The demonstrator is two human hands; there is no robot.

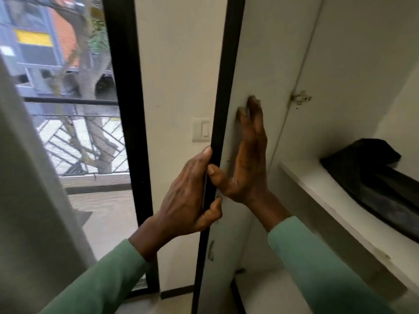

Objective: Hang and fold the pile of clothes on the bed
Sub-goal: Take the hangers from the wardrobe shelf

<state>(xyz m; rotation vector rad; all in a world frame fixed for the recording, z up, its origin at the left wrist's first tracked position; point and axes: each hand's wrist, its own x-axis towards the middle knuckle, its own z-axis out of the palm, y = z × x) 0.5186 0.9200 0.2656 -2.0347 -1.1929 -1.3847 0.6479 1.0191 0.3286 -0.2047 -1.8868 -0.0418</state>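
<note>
We are holding a wardrobe door [260, 64] with both hands. Our left hand [190, 191] is gripping the door's black edge [223, 87], with the fingers curled round it and the thumb on the near side. Our right hand [247, 159] is lying flat on the white inside of the door. Its fingers are straight and pointing up, and its thumb is touching the black edge. The fingertips are looking blurry.

A dark piece of clothing [371, 173] is lying on the white shelf [317, 184] inside the wardrobe, well to the right of our hands. It is looking black and crumpled, and the picture's right side is cutting part of it off. We cannot tell what kind of clothing it is.

A white light switch [203, 129] is peeking out from behind the door edge. Outside the window, a yellow panel [34, 38] on a building is too blurry to read. Green sleeves [102, 279] are covering both our arms.
</note>
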